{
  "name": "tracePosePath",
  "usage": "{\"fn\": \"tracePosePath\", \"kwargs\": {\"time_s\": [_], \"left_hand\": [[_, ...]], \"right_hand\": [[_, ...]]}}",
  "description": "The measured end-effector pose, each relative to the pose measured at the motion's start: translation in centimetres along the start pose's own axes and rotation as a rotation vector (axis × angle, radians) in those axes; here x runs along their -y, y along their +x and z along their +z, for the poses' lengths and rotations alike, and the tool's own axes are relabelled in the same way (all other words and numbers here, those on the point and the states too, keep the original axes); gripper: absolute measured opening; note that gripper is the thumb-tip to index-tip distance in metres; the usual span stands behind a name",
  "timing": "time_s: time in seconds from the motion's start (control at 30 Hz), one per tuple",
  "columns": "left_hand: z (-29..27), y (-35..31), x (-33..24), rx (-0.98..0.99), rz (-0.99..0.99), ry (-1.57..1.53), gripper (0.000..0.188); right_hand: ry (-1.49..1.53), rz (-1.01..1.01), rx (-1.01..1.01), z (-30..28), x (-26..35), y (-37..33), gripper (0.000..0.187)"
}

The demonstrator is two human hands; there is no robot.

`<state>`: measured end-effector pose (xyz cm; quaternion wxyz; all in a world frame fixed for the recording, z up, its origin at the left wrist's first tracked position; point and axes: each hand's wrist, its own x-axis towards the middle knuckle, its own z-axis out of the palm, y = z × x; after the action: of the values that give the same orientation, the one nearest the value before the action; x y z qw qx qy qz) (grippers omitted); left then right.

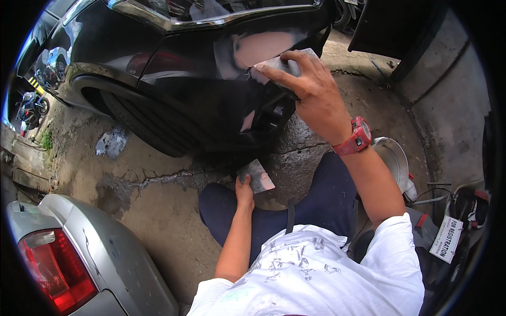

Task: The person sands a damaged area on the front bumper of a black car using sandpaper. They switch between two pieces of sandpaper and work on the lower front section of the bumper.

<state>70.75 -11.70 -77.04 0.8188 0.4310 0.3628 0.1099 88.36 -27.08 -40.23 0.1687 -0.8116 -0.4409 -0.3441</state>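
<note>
My right hand (321, 97), with a red watch on its wrist, is raised to the corner of a black car bumper (192, 58). Its fingers and thumb grip a flat grey putty spreader (291, 67), partly hidden by the hand, at the lower edge of a pinkish putty patch (263, 46). Dull sanded grey surrounds that patch. Low between my knees, my left hand (244, 194) pinches a flat square grey plate (254, 175) by its edge. Pink putty lies on one corner of the plate. A smaller pink spot (247, 121) shows lower on the bumper.
The black car's wheel (147, 121) stands left of the bumper corner. A silver car (113, 253) with a red tail light is at the near left. A pale bucket (391, 152) and a motorcycle (464, 210) are on my right, before a concrete wall (448, 105). Cracked concrete floor (158, 210) lies below.
</note>
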Motion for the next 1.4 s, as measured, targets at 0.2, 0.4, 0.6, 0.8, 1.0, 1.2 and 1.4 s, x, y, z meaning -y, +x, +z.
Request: {"fn": "tracePosePath", "kwargs": {"time_s": [0.2, 0.4, 0.6, 0.8, 1.0, 1.2, 1.4], "left_hand": [[0.1, -0.8, -0.4, 0.036, -0.006, -0.002, 0.043], [0.0, -0.7, 0.2, -0.008, 0.015, 0.028, 0.043], [0.1, -0.9, 0.0, -0.015, 0.032, 0.093, 0.046], [0.4, -1.0, -0.1, -0.043, 0.051, 0.150, 0.048], [-0.1, -0.5, 0.7, -0.029, 0.060, 0.177, 0.050], [0.1, -0.8, 0.6, -0.056, 0.085, 0.285, 0.059], [0.8, -1.9, -0.7, -0.075, 0.077, 0.338, 0.066]], "right_hand": [[0.112, 0.060, -0.161, 1.3, -4.1, 3.6, 0.070], [0.122, 0.047, -0.200, 4.4, -3.0, 3.7, 0.077], [0.146, 0.025, -0.118, 2.4, -1.8, 0.6, 0.072], [0.176, 0.093, -0.150, 0.1, -4.0, 2.2, 0.069], [0.195, 0.062, -0.061, 2.3, -4.4, 5.4, 0.078], [0.152, -0.008, -0.087, 2.0, -1.6, 1.0, 0.075], [0.192, 0.131, -0.115, 0.6, -5.5, 0.5, 0.065]]}}
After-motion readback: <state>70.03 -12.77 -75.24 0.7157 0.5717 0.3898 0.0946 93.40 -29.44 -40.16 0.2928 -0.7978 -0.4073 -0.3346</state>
